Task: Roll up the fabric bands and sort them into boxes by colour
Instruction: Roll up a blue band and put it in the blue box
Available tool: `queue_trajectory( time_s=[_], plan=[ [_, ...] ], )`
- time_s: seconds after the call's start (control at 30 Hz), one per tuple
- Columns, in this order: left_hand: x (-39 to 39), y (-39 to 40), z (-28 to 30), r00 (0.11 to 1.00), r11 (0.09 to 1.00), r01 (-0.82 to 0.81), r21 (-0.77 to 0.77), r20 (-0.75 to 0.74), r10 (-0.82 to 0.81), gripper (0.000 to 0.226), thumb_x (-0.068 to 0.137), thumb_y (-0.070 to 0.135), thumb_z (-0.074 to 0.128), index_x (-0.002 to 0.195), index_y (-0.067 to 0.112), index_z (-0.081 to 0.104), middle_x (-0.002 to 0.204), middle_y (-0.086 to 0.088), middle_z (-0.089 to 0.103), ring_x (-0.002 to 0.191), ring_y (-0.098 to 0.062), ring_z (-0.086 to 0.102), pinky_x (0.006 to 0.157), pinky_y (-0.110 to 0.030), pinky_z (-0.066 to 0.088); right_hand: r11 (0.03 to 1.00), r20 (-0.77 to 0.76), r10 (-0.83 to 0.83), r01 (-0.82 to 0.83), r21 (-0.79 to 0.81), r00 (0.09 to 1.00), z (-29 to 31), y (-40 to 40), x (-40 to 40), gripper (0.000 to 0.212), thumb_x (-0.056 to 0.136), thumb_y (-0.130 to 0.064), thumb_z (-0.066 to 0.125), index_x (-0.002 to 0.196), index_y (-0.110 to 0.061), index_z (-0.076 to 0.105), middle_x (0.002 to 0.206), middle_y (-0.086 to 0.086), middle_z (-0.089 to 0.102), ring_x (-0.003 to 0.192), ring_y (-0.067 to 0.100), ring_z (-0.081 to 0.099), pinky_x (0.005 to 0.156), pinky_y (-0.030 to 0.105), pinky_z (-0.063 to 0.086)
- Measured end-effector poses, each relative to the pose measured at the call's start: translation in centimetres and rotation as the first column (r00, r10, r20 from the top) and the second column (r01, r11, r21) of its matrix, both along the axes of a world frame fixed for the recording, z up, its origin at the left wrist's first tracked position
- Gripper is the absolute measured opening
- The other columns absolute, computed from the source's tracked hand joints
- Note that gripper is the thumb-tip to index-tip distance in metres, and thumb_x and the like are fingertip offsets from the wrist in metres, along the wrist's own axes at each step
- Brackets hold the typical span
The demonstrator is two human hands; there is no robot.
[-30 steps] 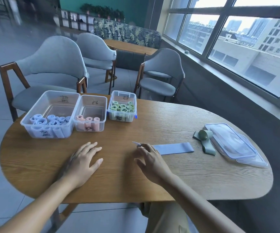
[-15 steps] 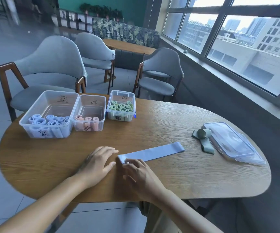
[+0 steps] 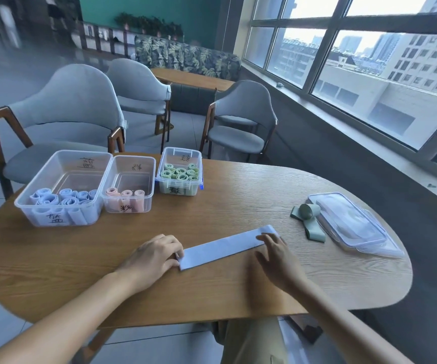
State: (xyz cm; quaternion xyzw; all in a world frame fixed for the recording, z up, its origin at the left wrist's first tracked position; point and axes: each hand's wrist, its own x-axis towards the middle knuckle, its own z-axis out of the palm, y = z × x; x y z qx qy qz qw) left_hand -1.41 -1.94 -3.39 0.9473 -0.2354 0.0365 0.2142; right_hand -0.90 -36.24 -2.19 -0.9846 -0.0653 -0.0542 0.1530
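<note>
Head view, left to right: a large clear box (image 3: 62, 189) at the far left of the worktop (image 3: 238, 206) holds rolled blue bands along its near side. Touching it on the right, a smaller clear box (image 3: 129, 185) holds a few pink rolls, and just beside that a small box with blue clips (image 3: 180, 171) is packed with green rolls. Each box carries a handwritten character in black marker on its near and far walls; I cannot read them with any confidence.

Nearer the person, the left hand (image 3: 151, 258) rests with loosely bent fingers on the near-left end of a flat blue band (image 3: 225, 246), which lies stretched across the middle of the worktop. The right hand (image 3: 277, 258) has its fingers extended, with their tips on the band's far-right end. Neither hand closes its grip around anything; both press flat. Farther right lies a half-rolled green band (image 3: 308, 219), touching a stack of clear lids (image 3: 354, 224).

As I judge it, the step in hand is laying the blue band out straight before rolling. The next move would call for turning one end over tightly and rolling evenly along its length, keeping the edges aligned, then carrying the roll to the leftmost box with the other blues.
</note>
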Motion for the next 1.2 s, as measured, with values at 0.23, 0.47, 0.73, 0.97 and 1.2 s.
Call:
queue_trajectory(
  time_s=[0.23,0.47,0.73,0.97,1.2],
  plan=[
    [-0.1,-0.3,-0.1,0.998,0.999,0.021,0.028,0.057,-0.022,0.015,0.092,0.027,0.069,0.091,0.035,0.057,0.103,0.024,0.055,0.101,0.004,0.046,0.078,-0.021,0.041,0.994,-0.082,-0.107,0.106,-0.014,0.991,-0.3,-2.8,1.7,0.057,0.093,-0.025,0.061,0.146,-0.011,0.043,0.148,0.009,0.044,0.135,0.027,0.039,0.113,0.036,0.032],
    [-0.5,-0.6,-0.2,0.985,0.997,0.040,0.058,0.163,-0.049,0.017,0.094,0.026,0.067,0.089,0.031,0.052,0.099,0.022,0.051,0.092,-0.002,0.048,0.079,-0.024,0.045,0.983,-0.179,-0.181,0.180,-0.023,0.967,0.1,-2.7,4.0,0.040,0.091,-0.032,0.062,0.125,-0.010,0.059,0.130,0.012,0.056,0.125,0.031,0.046,0.103,0.034,0.034],
    [-1.9,-0.8,0.1,0.972,0.985,0.039,0.168,0.221,-0.077,0.040,0.086,0.007,0.065,0.098,0.036,0.041,0.110,0.018,0.047,0.087,-0.009,0.050,0.071,-0.024,0.047,0.982,-0.196,-0.144,0.164,0.088,0.970,1.4,-2.8,6.0,0.027,0.092,-0.031,0.067,0.088,-0.005,0.071,0.106,0.005,0.058,0.120,0.023,0.047,0.099,0.032,0.034],
    [-3.6,-1.5,0.5,0.929,0.972,0.127,0.196,0.320,-0.186,0.051,0.072,-0.007,0.071,0.103,0.027,0.048,0.104,0.008,0.051,0.088,-0.016,0.056,0.070,-0.030,0.054,1.000,-0.112,0.020,-0.021,-0.004,0.993,2.6,-1.0,6.7,0.038,0.095,-0.032,0.062,0.122,-0.005,0.063,0.136,0.006,0.046,0.129,0.026,0.041,0.106,0.034,0.033],
    [-5.5,-3.6,0.1,0.825,0.953,0.200,0.226,0.486,-0.288,0.041,0.074,-0.010,0.052,0.098,0.023,0.057,0.094,0.006,0.055,0.086,-0.016,0.056,0.077,-0.027,0.052,0.985,-0.038,0.152,-0.154,-0.075,0.988,3.6,2.9,7.7,0.056,0.096,-0.032,0.060,0.143,-0.004,0.046,0.147,0.006,0.035,0.132,0.027,0.041,0.108,0.040,0.035]
  ],
)
